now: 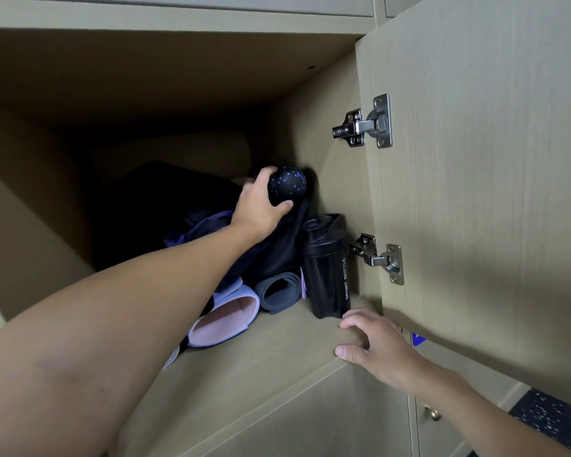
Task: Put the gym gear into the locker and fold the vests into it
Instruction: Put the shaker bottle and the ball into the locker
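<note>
Left arm is stretching nearly straight from the lower left, deep into the locker (277, 351), with the wrist bending slightly up at the end. Left hand (257, 209) is gripping a black ball (287, 184) with pale purple speckles, fingers curling over its top and left side and thumb hooking under the front. The ball is sitting high at the back right, close to the right inner wall; can't tell if it's touching the wall. It's over a pile of dark fabric (165, 206), and a strip of purple cloth (198, 225) is showing just under the wrist.

Right hand (376, 347) is resting on the front right corner of the locker floor. Its fingers are lying spread and relaxed on top, the thumb is pressing the front edge, and it's holding nothing.

A black bottle (327, 268) marked SPORT BOTTLE is standing upright against the right wall, just behind the right fingertips. A grey roll (277, 291) is lying beside the bottle on its left, and a pink roll (225, 321) is lying nearer the front, partly under the left forearm. The door (475, 192) is hanging open on the right on two metal hinges (365, 122).
</note>
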The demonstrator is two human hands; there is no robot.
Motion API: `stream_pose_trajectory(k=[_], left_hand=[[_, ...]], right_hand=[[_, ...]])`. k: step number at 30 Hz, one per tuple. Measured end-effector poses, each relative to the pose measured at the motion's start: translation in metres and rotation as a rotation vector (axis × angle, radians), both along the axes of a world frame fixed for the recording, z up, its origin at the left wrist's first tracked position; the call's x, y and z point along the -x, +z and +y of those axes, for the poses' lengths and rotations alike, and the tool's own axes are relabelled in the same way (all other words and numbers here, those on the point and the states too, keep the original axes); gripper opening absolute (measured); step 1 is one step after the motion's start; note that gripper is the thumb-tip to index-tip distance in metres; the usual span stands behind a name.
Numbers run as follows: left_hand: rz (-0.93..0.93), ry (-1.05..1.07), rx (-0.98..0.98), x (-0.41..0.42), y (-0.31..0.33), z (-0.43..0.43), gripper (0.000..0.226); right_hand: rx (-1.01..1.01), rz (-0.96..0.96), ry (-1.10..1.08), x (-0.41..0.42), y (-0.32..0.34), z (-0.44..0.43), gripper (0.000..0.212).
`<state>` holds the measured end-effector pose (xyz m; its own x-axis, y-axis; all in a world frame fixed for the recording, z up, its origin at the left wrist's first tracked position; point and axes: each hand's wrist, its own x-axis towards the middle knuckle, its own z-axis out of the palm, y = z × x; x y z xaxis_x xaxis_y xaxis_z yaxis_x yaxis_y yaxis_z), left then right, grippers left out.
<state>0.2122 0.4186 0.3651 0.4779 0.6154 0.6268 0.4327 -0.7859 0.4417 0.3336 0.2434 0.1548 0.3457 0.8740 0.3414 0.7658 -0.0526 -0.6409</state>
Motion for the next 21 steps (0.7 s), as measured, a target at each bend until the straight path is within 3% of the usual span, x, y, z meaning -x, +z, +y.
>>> stream_pose_trajectory(k=[4,7,15,19,21], left_hand=[[-0.012,0.035,-0.012,-0.011,-0.002,0.008,0.070],[0.017,0.132,-0.013,-0.013,-0.003,0.016,0.068],[-0.016,0.202,-0.044,-0.008,-0.019,0.011,0.079],[0.011,0.147,-0.081,0.001,-0.025,0.001,0.076],[0.025,0.133,-0.082,0.006,-0.028,-0.004,0.073]], right_hand=[[0.009,0.006,0.022,-0.002,0.000,0.001,0.072],[-0.015,-0.004,0.035,-0.005,-0.004,0.004,0.079],[-0.016,-0.003,0.044,-0.004,-0.003,0.003,0.078],[0.009,-0.025,0.016,0.001,0.004,-0.001,0.048],[0.021,-0.023,-0.001,0.003,0.005,-0.003,0.044]])
